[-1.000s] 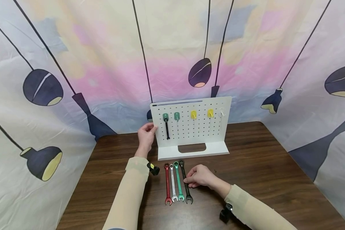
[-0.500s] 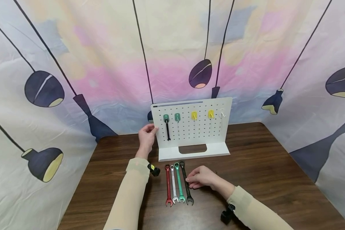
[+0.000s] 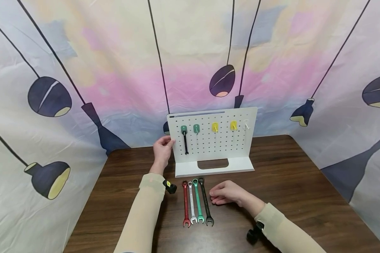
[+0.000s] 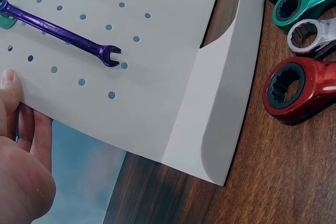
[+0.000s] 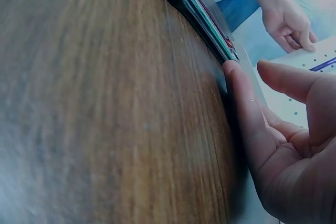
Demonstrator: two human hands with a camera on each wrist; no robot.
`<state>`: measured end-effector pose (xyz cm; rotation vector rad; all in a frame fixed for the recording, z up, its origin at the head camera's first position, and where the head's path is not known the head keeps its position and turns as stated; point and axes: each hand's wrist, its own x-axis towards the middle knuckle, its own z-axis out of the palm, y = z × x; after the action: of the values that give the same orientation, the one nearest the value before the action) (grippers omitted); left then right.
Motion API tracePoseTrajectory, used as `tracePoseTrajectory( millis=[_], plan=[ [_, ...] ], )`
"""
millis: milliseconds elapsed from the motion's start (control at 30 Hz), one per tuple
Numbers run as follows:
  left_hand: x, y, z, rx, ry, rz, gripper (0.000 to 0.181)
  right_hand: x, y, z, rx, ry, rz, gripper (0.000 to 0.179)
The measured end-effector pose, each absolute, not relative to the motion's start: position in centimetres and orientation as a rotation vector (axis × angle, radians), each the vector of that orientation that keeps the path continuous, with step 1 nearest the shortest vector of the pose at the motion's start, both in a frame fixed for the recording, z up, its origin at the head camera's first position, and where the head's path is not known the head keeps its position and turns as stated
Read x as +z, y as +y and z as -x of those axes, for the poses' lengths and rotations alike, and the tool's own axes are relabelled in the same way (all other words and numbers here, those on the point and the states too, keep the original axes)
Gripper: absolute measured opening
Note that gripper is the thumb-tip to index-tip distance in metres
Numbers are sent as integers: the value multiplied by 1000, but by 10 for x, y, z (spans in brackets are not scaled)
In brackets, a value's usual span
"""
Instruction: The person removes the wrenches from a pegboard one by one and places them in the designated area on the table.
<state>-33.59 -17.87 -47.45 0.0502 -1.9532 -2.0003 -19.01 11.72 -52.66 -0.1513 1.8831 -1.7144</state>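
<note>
My left hand [image 3: 162, 151] grips the left edge of a white pegboard [image 3: 209, 151], thumb in front and fingers behind. A small purple wrench [image 4: 60, 31], dark in the head view, hangs from the leftmost green hook [image 3: 184, 129] on the board. On the table before the board lie a red wrench [image 3: 185, 203], a silver wrench [image 3: 191, 202], a green wrench [image 3: 198, 202] and a black wrench [image 3: 206, 202], side by side. Just right of the black one is my right hand [image 3: 228, 193], low over the table, thumb and index finger apart with nothing between them.
Another green hook [image 3: 196, 128], two yellow hooks [image 3: 215, 127] and a clear hook [image 3: 246, 124] sit on the board with nothing hanging from them. The board stands on a brown wooden table [image 3: 291, 189]. Behind the table hangs a printed cloth [image 3: 120, 70].
My right hand has drawn a little to the right, away from the black wrench it was touching or close beside. My left hand keeps its hold on the pegboard.
</note>
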Motion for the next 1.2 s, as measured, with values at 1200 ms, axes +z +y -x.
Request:
tracePoseTrajectory(
  millis=[1200],
  plan=[
    [-476, -179, 337, -2000, -1949, -41, 14, -504, 84, 249, -2025, 1971, 222, 42]
  ],
)
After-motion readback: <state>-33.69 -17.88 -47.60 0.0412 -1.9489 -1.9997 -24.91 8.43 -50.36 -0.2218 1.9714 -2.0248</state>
